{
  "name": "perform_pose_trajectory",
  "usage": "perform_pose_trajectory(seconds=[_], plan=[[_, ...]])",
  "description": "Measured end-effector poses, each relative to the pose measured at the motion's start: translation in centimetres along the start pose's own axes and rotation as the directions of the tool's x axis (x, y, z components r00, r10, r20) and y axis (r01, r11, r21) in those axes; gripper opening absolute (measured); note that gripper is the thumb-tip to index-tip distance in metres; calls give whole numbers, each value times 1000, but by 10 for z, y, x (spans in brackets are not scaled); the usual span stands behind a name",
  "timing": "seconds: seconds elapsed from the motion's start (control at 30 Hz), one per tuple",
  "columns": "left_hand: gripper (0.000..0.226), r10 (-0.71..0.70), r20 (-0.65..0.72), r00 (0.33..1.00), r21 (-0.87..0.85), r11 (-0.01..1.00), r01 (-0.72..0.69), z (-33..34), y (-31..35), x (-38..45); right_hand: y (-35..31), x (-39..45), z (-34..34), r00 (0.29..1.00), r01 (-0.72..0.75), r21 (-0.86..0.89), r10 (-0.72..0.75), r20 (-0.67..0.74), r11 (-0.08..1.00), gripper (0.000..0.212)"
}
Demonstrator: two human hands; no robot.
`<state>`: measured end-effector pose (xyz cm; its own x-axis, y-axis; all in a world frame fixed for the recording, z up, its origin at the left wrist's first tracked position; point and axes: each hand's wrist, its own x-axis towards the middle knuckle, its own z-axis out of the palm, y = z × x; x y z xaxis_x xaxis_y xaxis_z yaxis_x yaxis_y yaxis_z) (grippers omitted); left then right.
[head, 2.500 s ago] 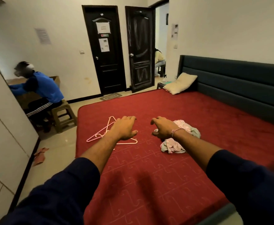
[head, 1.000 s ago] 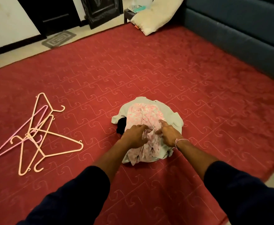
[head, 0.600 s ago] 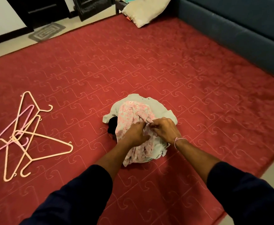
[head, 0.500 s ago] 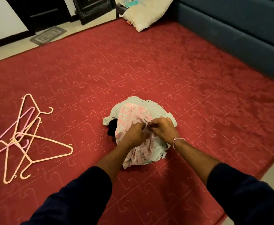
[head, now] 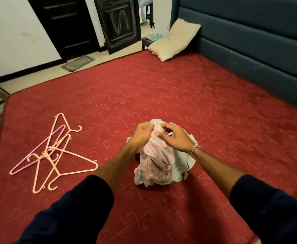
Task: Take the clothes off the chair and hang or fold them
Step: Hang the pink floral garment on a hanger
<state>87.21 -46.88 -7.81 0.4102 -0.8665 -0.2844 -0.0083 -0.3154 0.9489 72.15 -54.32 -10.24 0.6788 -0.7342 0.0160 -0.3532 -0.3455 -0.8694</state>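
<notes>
A small heap of clothes lies on the red bedspread (head: 161,88). On top is a pink floral garment (head: 155,160), under it a pale grey-green garment (head: 182,166), with a bit of dark cloth at the left edge. My left hand (head: 142,133) grips the upper end of the pink garment and lifts it off the heap. My right hand (head: 176,138) is beside it, fingers curled and pinching the same pink cloth. No chair with clothes on it is in view.
Several pink and peach plastic hangers (head: 54,152) lie tangled on the bedspread to the left. A beige pillow (head: 175,39) leans against the dark teal headboard (head: 249,41) at the back. Black doors (head: 119,22) and a floor mat (head: 78,62) are beyond the bed.
Both hands reached the heap, took the pink garment and have raised its top end. The view has tilted up, showing more of the room.
</notes>
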Motion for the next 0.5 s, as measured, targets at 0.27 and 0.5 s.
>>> perform_pose_trajectory(seconds=[0.27, 0.5], plan=[[35, -64, -29, 998, -265, 963, 54, -66, 59, -49, -51, -22, 25, 980, 42, -19, -38, 195, 999, 36], [28, -50, -31, 998, -182, 982, 44, -126, 92, -101, -148, -28, 32, 941, 165, 80, -181, 287, 983, 25]])
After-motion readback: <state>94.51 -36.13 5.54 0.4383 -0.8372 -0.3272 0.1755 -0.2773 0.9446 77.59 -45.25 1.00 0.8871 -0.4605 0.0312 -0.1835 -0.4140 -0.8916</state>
